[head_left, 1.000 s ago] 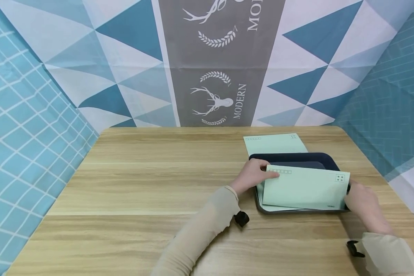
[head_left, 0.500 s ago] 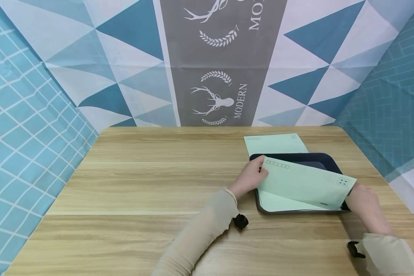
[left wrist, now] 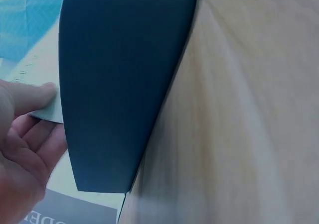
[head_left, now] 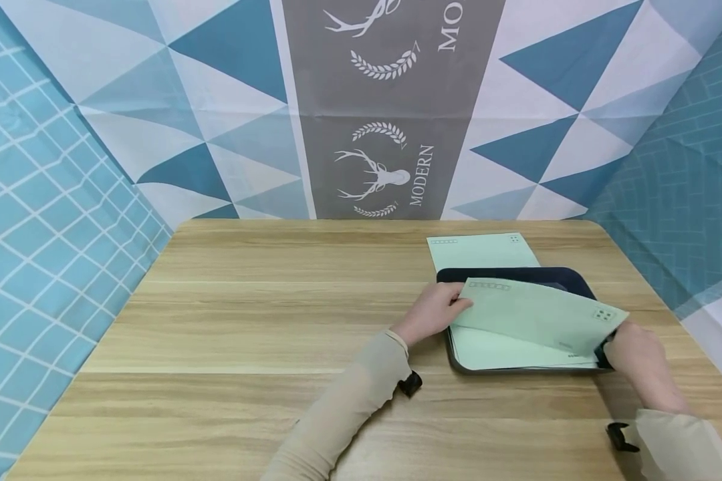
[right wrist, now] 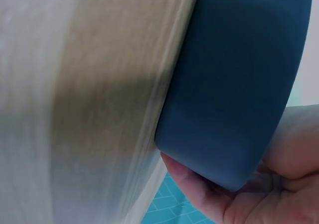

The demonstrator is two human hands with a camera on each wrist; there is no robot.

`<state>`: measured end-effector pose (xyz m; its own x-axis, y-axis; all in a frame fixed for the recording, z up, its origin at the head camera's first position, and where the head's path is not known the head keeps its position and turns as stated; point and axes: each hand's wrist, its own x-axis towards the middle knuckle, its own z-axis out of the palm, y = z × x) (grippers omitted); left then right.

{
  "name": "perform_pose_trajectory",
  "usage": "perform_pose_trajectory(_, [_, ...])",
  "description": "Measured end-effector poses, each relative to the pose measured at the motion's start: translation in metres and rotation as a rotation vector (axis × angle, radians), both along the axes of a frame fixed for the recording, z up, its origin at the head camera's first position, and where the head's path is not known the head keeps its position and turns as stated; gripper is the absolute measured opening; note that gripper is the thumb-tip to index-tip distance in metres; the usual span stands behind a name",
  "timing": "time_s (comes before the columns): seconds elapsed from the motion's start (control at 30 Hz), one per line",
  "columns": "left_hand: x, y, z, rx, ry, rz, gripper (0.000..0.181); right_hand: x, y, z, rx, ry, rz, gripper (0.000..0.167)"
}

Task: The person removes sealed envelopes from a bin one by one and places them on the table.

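Note:
A pale green envelope (head_left: 541,314) with a row of small printed boxes is tilted over the dark blue tray (head_left: 508,274). My left hand (head_left: 430,312) pinches its left end between thumb and fingers; the left wrist view shows this hand (left wrist: 25,139) beside the tray wall (left wrist: 119,89). More pale green paper (head_left: 511,349) lies in the tray beneath it. At the tray's right end, my right hand (head_left: 634,351) grips the side. In the right wrist view its fingers (right wrist: 192,184) reach round the tray's outer corner, while the thumb is partly hidden behind the wall.
Another pale green envelope (head_left: 481,250) lies on the table behind the tray, its near part hidden by the tray. The wooden table (head_left: 247,321) stretches left from there. Patterned cloths (head_left: 234,100) hang at the back and sides.
The pinched envelope has swung so that its right end sits farther right and its lower edge is raised, baring paper beneath. The left hand shifts slightly left; the right hand stays at the tray.

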<state>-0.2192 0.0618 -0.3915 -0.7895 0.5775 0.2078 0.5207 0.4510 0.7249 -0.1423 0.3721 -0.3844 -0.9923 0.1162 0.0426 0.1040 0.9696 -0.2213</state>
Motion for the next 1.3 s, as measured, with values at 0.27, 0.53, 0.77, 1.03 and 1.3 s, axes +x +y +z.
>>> perform_pose_trajectory(0.27, [-0.011,-0.013,0.006,0.142,-0.022,0.057,0.015,-0.001,0.001,-0.002,0.017,-0.027,-0.038,0.041])
perform_pose_trajectory(0.53, [-0.03,-0.039,0.012,0.396,-0.273,0.232,0.027,0.0,0.0,-0.003,0.01,0.021,-0.028,0.039])
perform_pose_trajectory(0.77, [-0.059,-0.068,0.012,0.506,-0.324,0.393,0.027,0.0,0.0,-0.001,0.01,-0.005,-0.037,0.039])
perform_pose_trajectory(1.03, [-0.092,-0.107,0.013,0.553,-0.342,0.485,0.028,0.0,-0.002,-0.002,-0.006,0.012,-0.05,0.039])
perform_pose_trajectory(1.3, [-0.112,-0.146,0.01,0.55,-0.358,0.537,0.031,0.0,-0.002,-0.001,-0.01,0.035,-0.065,0.033])
